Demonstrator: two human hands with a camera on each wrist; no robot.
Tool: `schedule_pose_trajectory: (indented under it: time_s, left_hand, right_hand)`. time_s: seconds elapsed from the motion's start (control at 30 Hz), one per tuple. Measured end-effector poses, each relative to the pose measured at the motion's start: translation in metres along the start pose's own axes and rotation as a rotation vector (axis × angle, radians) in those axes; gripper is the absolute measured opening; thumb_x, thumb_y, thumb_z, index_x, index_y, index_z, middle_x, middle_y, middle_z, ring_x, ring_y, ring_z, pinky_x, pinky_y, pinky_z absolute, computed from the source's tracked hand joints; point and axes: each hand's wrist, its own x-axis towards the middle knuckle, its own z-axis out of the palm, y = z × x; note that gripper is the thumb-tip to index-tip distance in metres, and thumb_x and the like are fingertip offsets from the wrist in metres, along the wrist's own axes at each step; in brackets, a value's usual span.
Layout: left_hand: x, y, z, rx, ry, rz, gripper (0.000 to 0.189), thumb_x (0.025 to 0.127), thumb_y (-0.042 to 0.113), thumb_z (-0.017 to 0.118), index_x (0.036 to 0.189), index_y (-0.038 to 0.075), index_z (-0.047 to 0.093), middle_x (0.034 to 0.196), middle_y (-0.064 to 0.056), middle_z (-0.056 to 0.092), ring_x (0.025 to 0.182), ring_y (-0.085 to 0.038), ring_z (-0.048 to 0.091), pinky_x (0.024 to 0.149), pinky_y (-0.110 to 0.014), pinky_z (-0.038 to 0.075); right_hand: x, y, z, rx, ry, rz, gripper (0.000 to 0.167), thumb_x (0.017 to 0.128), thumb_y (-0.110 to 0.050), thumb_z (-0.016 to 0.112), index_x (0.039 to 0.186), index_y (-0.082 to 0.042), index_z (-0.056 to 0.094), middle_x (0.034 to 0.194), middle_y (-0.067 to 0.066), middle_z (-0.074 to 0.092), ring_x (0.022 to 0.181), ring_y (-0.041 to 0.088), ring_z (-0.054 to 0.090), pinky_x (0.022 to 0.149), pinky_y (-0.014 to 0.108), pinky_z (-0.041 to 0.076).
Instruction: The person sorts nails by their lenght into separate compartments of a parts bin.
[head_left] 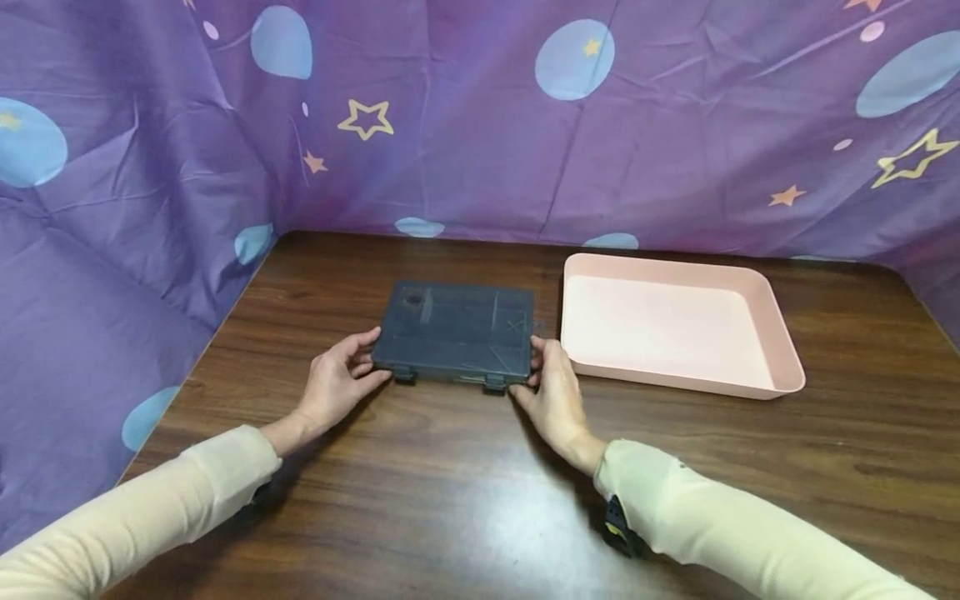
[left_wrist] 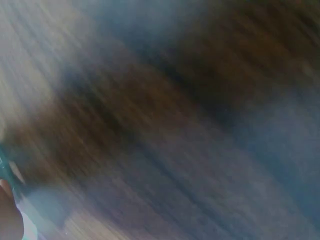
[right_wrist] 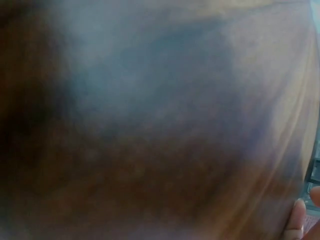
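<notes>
A flat, dark translucent plastic storage case (head_left: 456, 329) with two latches along its front edge lies level over the wooden table, its lid down. My left hand (head_left: 339, 379) grips its left end, thumb at the front corner and fingers along the side. At the opposite end my right hand (head_left: 557, 400) holds the case the same way, thumb near the right latch (head_left: 494, 384). In the right wrist view, fingertips (right_wrist: 297, 215) show beside a sliver of the case (right_wrist: 315, 172) at the right edge. The left wrist view is mostly blurred tabletop, with a fingertip (left_wrist: 10, 217) in the lower left corner.
A pink rectangular tray (head_left: 682, 383) stands on the wooden table (head_left: 420, 500) just right of my right hand. Purple cloth (head_left: 480, 150) with stars and blue ovals hangs behind the table and along its left side.
</notes>
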Motion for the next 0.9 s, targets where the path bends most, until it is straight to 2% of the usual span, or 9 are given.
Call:
schedule_pose_trajectory:
  time_s: [0.13,0.3,0.47,0.7,0.9]
  left_hand:
    - [0.0009,0.0008,0.0026,-0.003,0.022,-0.009,0.055,0.069,-0.009,0.077,0.12,-0.006,0.056,0.12,-0.021,0.06,0.092,-0.031,0.065,0.075,-0.015,0.052]
    - [0.0009,0.0019,0.0047,0.008,0.025,-0.025,0.056,0.069,-0.008,0.078,0.119,-0.006,0.054,0.123,-0.02,0.058,0.093,-0.03,0.065,0.076,-0.026,0.054]
    - [0.0011,0.0022,0.006,0.021,0.015,-0.008,0.056,0.069,-0.008,0.077,0.119,-0.006,0.052,0.125,-0.021,0.055,0.095,-0.031,0.064,0.077,-0.032,0.055]
    - [-0.0014,0.0017,0.0047,0.046,-0.009,0.004,0.061,0.068,-0.009,0.078,0.123,-0.006,0.05,0.121,-0.021,0.054,0.093,-0.031,0.063,0.078,-0.034,0.054]
    - [-0.0012,0.0021,0.0023,0.079,-0.011,0.032,0.065,0.066,0.002,0.084,0.122,-0.005,0.053,0.118,-0.021,0.058,0.089,-0.028,0.065,0.076,-0.033,0.055]
  right_hand:
    - [0.0015,-0.0016,0.0013,-0.018,0.005,0.006,0.063,0.067,0.009,0.075,0.124,0.006,0.046,0.094,0.013,0.052,0.075,0.02,0.054,0.07,0.029,0.047]
    - [0.0028,-0.0021,0.0023,-0.028,0.009,0.011,0.064,0.067,0.008,0.076,0.124,0.005,0.046,0.093,0.012,0.051,0.074,0.02,0.054,0.07,0.031,0.046]
    - [0.0033,-0.0029,0.0018,-0.022,-0.004,0.04,0.066,0.067,0.007,0.076,0.125,0.005,0.045,0.094,0.012,0.05,0.075,0.021,0.054,0.07,0.031,0.045]
    - [0.0027,-0.0033,0.0008,-0.016,-0.029,0.045,0.068,0.066,0.006,0.078,0.125,0.005,0.044,0.095,0.012,0.05,0.076,0.021,0.054,0.07,0.031,0.045]
    - [0.001,-0.002,-0.001,-0.007,-0.05,0.043,0.072,0.065,0.003,0.08,0.127,0.005,0.043,0.096,0.013,0.05,0.076,0.024,0.055,0.071,0.031,0.047]
